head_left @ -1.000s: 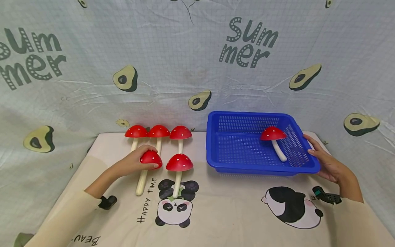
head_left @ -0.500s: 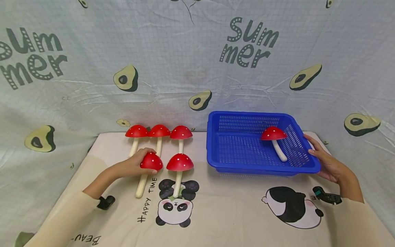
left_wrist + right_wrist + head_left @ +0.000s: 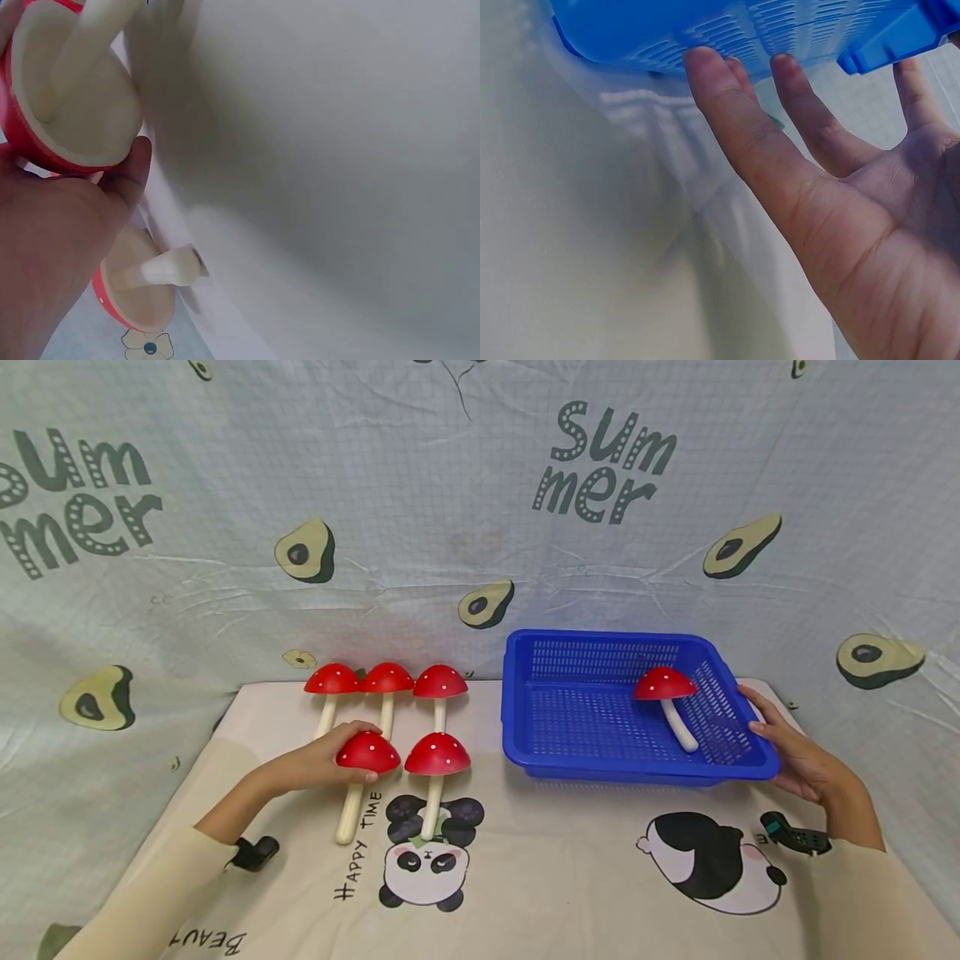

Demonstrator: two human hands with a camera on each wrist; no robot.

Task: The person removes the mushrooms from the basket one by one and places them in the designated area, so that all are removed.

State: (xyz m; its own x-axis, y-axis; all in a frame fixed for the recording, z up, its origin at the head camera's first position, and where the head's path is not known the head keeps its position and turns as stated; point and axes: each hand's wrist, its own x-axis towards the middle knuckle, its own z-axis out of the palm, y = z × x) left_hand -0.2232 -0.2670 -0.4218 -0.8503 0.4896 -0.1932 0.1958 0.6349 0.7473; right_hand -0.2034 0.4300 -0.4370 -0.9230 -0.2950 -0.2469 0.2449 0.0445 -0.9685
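Observation:
A toy mushroom (image 3: 367, 753) with a white-dotted red cap and pale stem is gripped at the cap by my left hand (image 3: 318, 762), its stem pointing toward me. The left wrist view shows the cap's cream underside (image 3: 109, 112) with the thumb along its edge. Just right of it lies another mushroom (image 3: 437, 755). My right hand (image 3: 802, 756) touches the right side of a blue plastic basket (image 3: 573, 767). Its fingers (image 3: 739, 124) look mostly straight against the basket wall in the right wrist view. One mushroom (image 3: 664, 683) lies inside the basket, toward its right.
Behind the left hand, a row of mushrooms runs along the table's back edge: left (image 3: 331, 678), middle (image 3: 387, 677) and right (image 3: 440, 682). A printed cloth (image 3: 570, 877) covers the table. A patterned curtain (image 3: 405, 468) hangs behind and at both sides.
My left hand and the mushroom it grips have shifted slightly toward me, and the mushroom's stem has swung a little to the right. The right hand and the basket stay in place.

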